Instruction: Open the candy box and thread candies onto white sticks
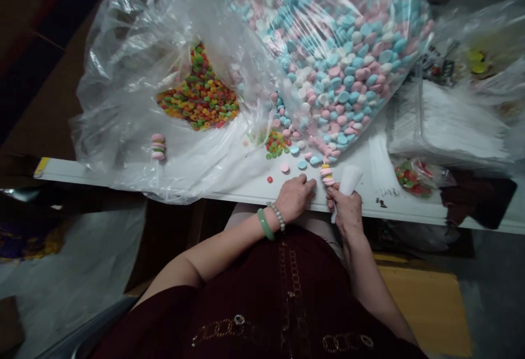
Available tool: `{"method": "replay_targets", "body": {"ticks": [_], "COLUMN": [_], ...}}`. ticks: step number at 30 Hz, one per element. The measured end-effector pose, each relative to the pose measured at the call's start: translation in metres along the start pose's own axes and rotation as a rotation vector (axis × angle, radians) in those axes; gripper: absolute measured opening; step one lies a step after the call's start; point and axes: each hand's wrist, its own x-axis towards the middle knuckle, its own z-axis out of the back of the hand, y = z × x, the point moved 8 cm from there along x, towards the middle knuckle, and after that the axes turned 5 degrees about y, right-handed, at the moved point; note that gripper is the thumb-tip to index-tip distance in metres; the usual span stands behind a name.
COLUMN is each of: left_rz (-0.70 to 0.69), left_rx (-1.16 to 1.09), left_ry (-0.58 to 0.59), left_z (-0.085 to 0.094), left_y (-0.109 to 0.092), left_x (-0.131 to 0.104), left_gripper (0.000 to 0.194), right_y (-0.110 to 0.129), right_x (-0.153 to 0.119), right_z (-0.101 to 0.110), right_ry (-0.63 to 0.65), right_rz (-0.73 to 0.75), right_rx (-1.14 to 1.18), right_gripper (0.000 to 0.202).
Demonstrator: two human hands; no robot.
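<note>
My right hand [348, 208] is closed around a folded white paper or sheet [350, 179] and the lower end of a stick strung with pink and yellow candies [327, 175]. My left hand [296, 197] rests at the table's front edge, fingers bent toward the table; whether they hold anything is too small to tell. Just beyond it lie a pink candy [285, 167], blue candies [302, 164] and a red ring [269, 179]. A small heap of colored rings [276, 144] sits further back, beside the spilled pink and blue pieces.
A large clear bag of pink, blue and white candies [348, 74] fills the back. An open plastic bag with colored rings [200, 102] lies left, near another candy stack [158, 146]. On the right are a clear box of white items [459, 123], a small candy bag [416, 177] and a dark object [492, 203].
</note>
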Motion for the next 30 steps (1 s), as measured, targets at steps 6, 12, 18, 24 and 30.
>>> {"method": "replay_targets", "body": {"ticks": [6,12,18,24,30], "left_rz": [0.056,0.159,0.076,-0.004,0.205], "left_rx": [-0.272,-0.24,0.246,0.297,-0.495], "left_ry": [-0.184,-0.311,-0.063,-0.078,-0.358], "left_z": [0.018,0.06,0.037,0.034,0.052], "left_y": [0.022,0.06,0.042,0.042,0.087], "left_x": [-0.006,0.006,0.012,0.009,0.005], "left_gripper": [0.019,0.014,0.026,0.031,0.026], "right_y": [0.001,0.004,0.003,-0.002,0.0], "right_x": [0.0,-0.001,-0.003,-0.018,-0.035], "right_z": [-0.001,-0.005,-0.003,-0.02,-0.047], "right_ry": [0.032,0.04,0.067,0.214,0.352], "right_rz": [-0.003,-0.034,0.015,0.039,0.048], "right_rx": [0.001,-0.005,-0.011,-0.13,-0.317], "right_gripper": [0.031,0.035,0.031,0.024,0.022]}}
